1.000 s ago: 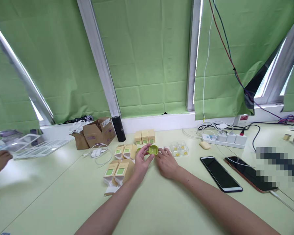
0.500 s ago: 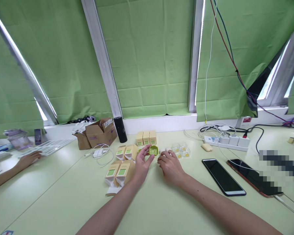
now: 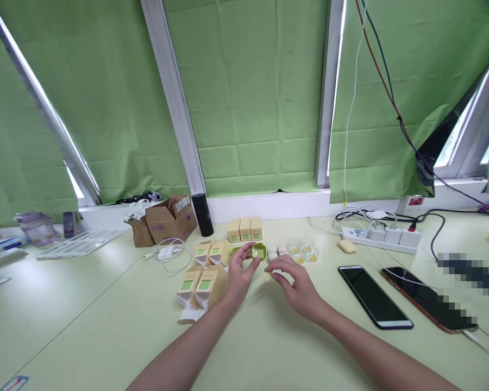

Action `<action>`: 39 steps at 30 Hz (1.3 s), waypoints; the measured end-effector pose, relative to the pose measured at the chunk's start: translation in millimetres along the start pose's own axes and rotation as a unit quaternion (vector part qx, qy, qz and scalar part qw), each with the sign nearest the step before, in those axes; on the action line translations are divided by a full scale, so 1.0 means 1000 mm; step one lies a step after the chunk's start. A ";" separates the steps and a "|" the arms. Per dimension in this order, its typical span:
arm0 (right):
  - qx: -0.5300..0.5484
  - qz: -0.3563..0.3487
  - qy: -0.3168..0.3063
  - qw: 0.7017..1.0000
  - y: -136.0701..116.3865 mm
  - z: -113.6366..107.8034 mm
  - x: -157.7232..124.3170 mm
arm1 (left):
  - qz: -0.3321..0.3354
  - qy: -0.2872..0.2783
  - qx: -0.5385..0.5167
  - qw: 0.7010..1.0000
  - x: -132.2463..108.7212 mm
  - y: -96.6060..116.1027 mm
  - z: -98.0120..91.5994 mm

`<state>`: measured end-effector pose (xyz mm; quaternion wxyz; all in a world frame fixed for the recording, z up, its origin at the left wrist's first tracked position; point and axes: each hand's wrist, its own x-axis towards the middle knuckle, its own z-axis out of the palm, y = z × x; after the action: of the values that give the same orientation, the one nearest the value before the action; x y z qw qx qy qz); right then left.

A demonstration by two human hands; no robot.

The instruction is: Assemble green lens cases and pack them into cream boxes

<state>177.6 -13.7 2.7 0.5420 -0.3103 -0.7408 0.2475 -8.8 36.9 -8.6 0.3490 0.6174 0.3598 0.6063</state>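
A small green square cup (image 3: 259,251), its hollow facing me, is held between the thumb and fingers of my left hand (image 3: 241,277). Close by on the right, my right hand (image 3: 298,285) pinches a tiny pale beige piece (image 3: 268,276), too small to name. Beyond the right fingertips stand small whitish pieces (image 3: 273,253), partly hidden. Clear plastic cups (image 3: 302,250) with yellow spots inside sit just past them. Beige cartons with green labels (image 3: 208,283) stand to the left of my left hand. Another green piece (image 3: 237,251) shows partly behind the left fingers.
Three small beige cartons (image 3: 245,229) stand in a row at the back. Further left are a black cylinder (image 3: 202,215), an open cardboard box (image 3: 171,220) and a white cable (image 3: 175,255). Two phones (image 3: 375,296) and a power strip (image 3: 381,239) lie on the right.
My right hand has turned and drawn back slightly from the whitish pieces, now showing a beige bit at its fingertips. Another person's hand at the left has gone from view.
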 end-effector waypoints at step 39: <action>0.352 0.246 0.130 0.894 0.026 -0.008 0.007 | 0.024 -0.026 0.053 0.998 -0.006 -0.006 0.005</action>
<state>188.4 9.3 -8.4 0.6288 -0.3010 -0.4283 0.5750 -4.4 34.7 -16.4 0.3102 0.6589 0.3678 0.5781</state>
